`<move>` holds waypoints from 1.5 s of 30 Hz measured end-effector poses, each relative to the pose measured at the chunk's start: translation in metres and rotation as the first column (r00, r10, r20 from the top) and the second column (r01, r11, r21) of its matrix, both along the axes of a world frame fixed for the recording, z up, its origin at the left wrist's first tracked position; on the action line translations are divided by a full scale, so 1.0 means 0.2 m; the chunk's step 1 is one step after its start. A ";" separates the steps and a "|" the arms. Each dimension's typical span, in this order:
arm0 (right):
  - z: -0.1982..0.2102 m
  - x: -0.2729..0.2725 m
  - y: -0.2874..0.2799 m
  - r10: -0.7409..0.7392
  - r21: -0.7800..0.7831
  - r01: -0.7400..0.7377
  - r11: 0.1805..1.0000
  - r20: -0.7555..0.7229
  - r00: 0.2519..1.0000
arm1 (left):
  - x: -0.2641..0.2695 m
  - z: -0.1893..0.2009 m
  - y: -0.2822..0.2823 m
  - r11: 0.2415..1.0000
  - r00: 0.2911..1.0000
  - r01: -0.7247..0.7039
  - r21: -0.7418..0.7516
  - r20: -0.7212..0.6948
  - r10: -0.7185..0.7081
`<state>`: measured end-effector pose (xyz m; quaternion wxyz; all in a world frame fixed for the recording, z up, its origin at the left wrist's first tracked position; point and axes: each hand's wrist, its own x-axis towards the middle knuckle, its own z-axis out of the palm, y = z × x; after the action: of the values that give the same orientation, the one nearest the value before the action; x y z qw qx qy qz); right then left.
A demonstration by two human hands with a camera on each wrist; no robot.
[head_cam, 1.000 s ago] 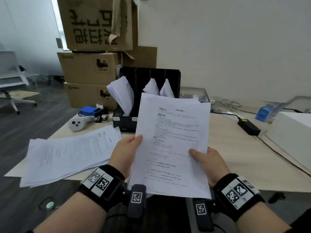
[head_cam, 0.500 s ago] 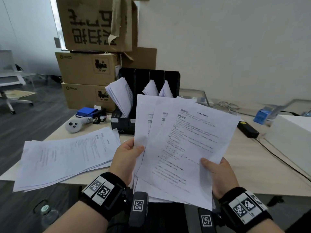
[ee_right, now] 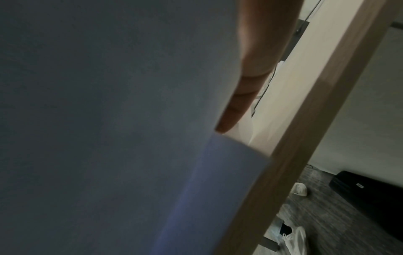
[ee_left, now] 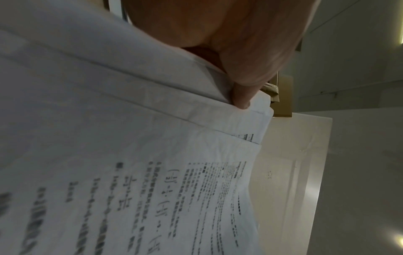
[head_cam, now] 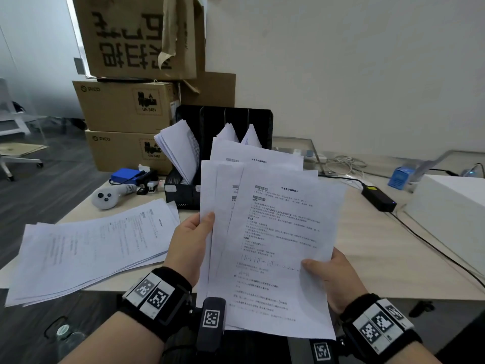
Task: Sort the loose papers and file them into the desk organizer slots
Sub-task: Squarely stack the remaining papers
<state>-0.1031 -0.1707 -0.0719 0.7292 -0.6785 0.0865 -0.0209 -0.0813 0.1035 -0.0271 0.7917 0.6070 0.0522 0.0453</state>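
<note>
Fanning above the desk edge, a sheaf of printed papers is held upright — pinched at its left edge by the left hand, thumb on top, and gripped at the lower right by the right hand. Behind it, a black desk organizer is set, papers standing in its slots. A loose stack is spread flat to the left — well apart.

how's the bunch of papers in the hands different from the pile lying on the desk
The held sheets are up off the desk, nearly upright, gripped by the left hand and right hand; the desk pile lies flat, untouched. The held sheets are fanned into separate pages; the desk pile is a loose, skewed stack overhanging the near edge. Both are white printed pages.
</note>
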 end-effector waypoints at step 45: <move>0.09 -0.05 0.03 0.113 -0.090 -0.115 0.989 -0.033 0.993 | 0.02 0.13 0.03 0.997 0.996 0.066 -0.045 0.067 -0.063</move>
<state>-0.1125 -0.1653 -0.0548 0.6961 -0.7152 0.0567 0.0262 -0.0777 0.1085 -0.0014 0.8083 0.5875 0.0079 0.0383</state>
